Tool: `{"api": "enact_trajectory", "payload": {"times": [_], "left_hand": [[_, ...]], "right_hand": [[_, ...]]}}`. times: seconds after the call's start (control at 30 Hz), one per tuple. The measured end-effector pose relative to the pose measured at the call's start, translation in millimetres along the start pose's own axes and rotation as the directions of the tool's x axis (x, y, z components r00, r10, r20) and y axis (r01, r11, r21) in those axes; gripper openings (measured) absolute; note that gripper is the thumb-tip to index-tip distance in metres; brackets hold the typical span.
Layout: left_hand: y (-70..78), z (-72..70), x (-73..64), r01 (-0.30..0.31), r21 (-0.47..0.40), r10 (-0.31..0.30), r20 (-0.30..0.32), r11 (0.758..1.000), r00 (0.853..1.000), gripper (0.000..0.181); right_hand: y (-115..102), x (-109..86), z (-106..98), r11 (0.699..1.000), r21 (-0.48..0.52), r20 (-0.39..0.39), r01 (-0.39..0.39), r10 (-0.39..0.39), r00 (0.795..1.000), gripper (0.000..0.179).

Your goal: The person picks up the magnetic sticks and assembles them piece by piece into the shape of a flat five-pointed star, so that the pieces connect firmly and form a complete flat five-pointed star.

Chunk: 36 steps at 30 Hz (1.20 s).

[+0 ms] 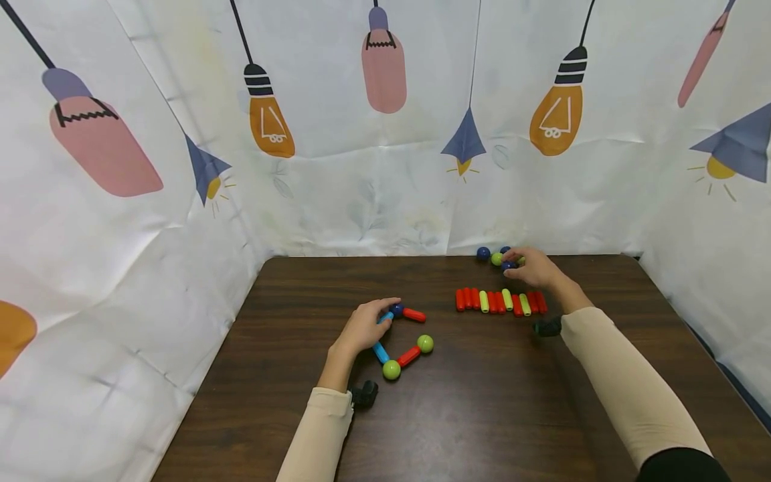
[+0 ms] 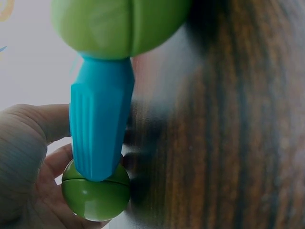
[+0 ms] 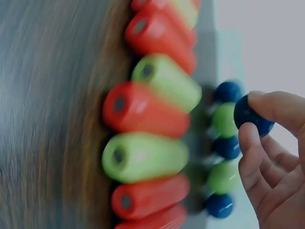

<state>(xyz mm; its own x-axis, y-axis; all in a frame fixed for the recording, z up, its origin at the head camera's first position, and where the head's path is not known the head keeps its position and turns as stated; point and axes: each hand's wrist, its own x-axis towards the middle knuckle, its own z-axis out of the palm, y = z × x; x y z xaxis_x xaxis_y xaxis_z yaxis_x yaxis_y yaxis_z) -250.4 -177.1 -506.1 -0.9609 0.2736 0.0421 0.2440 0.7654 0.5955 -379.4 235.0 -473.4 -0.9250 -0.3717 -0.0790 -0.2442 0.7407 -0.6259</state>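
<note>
My left hand (image 1: 364, 326) curls around the left side of a chain of magnetic balls and rods. In the left wrist view, its thumb lies along a light blue rod (image 2: 102, 119) and its fingers wrap behind a green ball (image 2: 95, 195). The chain continues to a near green ball (image 1: 391, 369), a red rod (image 1: 409, 356) and another green ball (image 1: 425, 344). By the left fingertips are a dark blue ball (image 1: 395, 310) and a red rod (image 1: 414, 314). My right hand (image 1: 533, 268) pinches a dark blue ball (image 3: 252, 117) between thumb and forefinger.
A row of red and yellow-green rods (image 1: 500, 301) lies side by side in front of the right hand. Behind it, blue and green balls (image 1: 496, 259) line the table's back edge. The dark wood table (image 1: 470, 415) meets a printed white curtain (image 1: 373, 201).
</note>
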Motion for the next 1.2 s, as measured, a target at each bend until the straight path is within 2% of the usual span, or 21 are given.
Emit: {"api": "enact_trajectory", "payload": {"times": [0.1, 0.2, 0.3, 0.4, 0.63, 0.73, 1.2], "left_hand": [[0.1, 1.0, 1.0, 0.004, -0.003, -0.004, 0.002, 1.0, 1.0, 0.048], [0.6, 1.8, 1.5, 0.011, -0.004, -0.011, 0.001, 1.0, 1.0, 0.048], [1.4, 1.3, 1.1, 0.016, -0.006, -0.016, 0.001, 1.0, 1.0, 0.048], [1.7, 0.6, 1.1, 0.017, -0.005, -0.017, 0.001, 1.0, 1.0, 0.048], [1.0, 1.6, 1.7, 0.022, 0.001, -0.022, -0.003, 1.0, 1.0, 0.048], [1.5, 1.9, 2.5, 0.019, -0.005, -0.019, 0.002, 1.0, 1.0, 0.048], [2.9, 1.4, 3.1, 0.007, -0.005, -0.007, -0.005, 1.0, 1.0, 0.047]], "right_hand": [[-14, -7.0, -1, 0.997, 0.057, -0.016, 0.043, -0.043, 0.999, 0.042], [-31, -17.6, 8, 0.986, 0.115, -0.03, 0.118, -0.115, 0.993, 0.044], [-49, -29.2, 26, 0.968, 0.162, -0.037, 0.192, -0.188, 0.981, 0.042], [-66, -36.6, 52, 0.955, 0.168, -0.018, 0.244, -0.245, 0.969, 0.038], [-90, -40.3, 108, 0.951, 0.203, 0.142, 0.231, -0.262, 0.954, 0.034], [-94, -37.4, 121, 0.959, 0.187, 0.157, 0.215, -0.245, 0.957, 0.033], [-101, -26.0, 138, 0.961, 0.2, 0.138, 0.191, -0.221, 0.966, 0.031]]}}
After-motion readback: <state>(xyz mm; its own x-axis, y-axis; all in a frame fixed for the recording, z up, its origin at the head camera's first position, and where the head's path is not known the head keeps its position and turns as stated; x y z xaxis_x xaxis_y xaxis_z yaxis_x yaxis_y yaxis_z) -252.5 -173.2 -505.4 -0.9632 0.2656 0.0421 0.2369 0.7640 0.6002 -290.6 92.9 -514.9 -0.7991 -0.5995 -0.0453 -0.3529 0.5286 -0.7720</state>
